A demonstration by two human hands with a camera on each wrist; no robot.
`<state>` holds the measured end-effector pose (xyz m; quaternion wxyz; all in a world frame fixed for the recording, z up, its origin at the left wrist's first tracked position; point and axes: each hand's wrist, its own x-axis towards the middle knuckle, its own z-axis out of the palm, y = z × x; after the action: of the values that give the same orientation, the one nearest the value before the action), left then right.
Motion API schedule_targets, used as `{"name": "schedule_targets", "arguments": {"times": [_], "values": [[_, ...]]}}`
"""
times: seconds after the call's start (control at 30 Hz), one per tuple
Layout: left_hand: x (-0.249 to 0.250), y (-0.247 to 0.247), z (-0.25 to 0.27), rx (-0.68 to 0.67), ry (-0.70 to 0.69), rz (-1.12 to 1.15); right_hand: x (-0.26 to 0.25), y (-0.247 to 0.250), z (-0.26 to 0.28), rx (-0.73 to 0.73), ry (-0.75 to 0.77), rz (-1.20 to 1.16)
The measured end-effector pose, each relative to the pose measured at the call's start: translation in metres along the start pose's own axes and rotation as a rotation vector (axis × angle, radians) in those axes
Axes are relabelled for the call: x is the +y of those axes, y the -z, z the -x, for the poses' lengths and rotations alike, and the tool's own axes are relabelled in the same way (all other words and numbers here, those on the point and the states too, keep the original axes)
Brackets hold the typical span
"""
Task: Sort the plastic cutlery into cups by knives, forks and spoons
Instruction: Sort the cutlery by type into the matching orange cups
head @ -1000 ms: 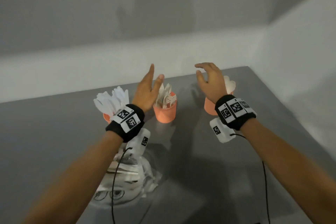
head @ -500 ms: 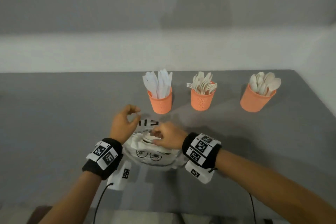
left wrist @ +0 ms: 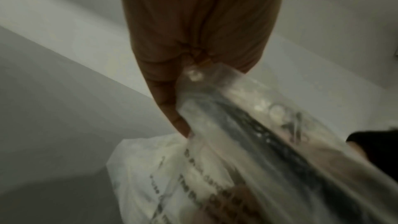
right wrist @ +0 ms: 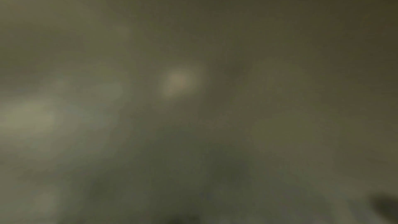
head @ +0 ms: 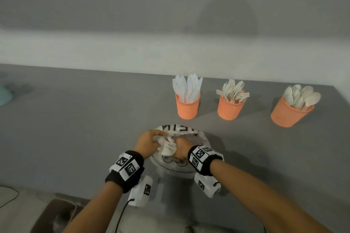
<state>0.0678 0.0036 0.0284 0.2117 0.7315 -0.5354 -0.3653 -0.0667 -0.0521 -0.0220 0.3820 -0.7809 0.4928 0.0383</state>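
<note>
Three orange cups stand in a row on the grey table: one with white knives [head: 187, 105], one with forks [head: 230, 107], one with spoons [head: 288, 111]. In front of them lies a clear plastic bag [head: 179, 130] with black print. My left hand [head: 148, 143] and right hand [head: 180, 148] both grip bunched plastic of the bag between them. In the left wrist view my left hand's fingers [left wrist: 172, 101] pinch the crumpled bag [left wrist: 247, 142]. The right wrist view is dark and blurred.
The grey table [head: 85, 128] runs to a white wall at the back. A pale blue object [head: 4, 96] sits at the far left edge. A brown thing [head: 56, 215] and a cable lie below the table's front edge.
Both hands came down from the cups to the bag, and now close on its bunched plastic. The head view has shifted left, so the cups sit further right.
</note>
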Motion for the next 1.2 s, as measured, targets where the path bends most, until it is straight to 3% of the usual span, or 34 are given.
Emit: {"name": "schedule_targets", "arguments": {"times": [0.17, 0.37, 0.5, 0.63, 0.9, 1.1, 1.2], "values": [[0.005, 0.020, 0.003, 0.111, -0.018, 0.042, 0.006, 0.003, -0.003, 0.007, -0.010, -0.050], [0.010, 0.023, 0.003, 0.068, -0.004, 0.066, 0.012, 0.006, 0.004, -0.027, -0.003, -0.092], [0.009, 0.023, 0.001, 0.093, 0.025, 0.093, 0.007, 0.006, 0.006, -0.021, -0.051, -0.002], [0.009, 0.025, -0.001, 0.124, 0.025, 0.093, 0.004, 0.013, 0.006, 0.001, -0.001, 0.072], [0.007, 0.024, -0.011, 0.134, 0.055, 0.119, 0.000, 0.026, 0.018, 0.028, 0.061, -0.061], [0.014, 0.026, -0.018, 0.118, 0.030, -0.079, 0.000, 0.043, 0.033, 0.111, 0.137, -0.203], [0.025, 0.029, -0.019, 0.237, -0.077, -0.190, 0.004, 0.050, 0.029, 0.110, 0.128, -0.359]]}}
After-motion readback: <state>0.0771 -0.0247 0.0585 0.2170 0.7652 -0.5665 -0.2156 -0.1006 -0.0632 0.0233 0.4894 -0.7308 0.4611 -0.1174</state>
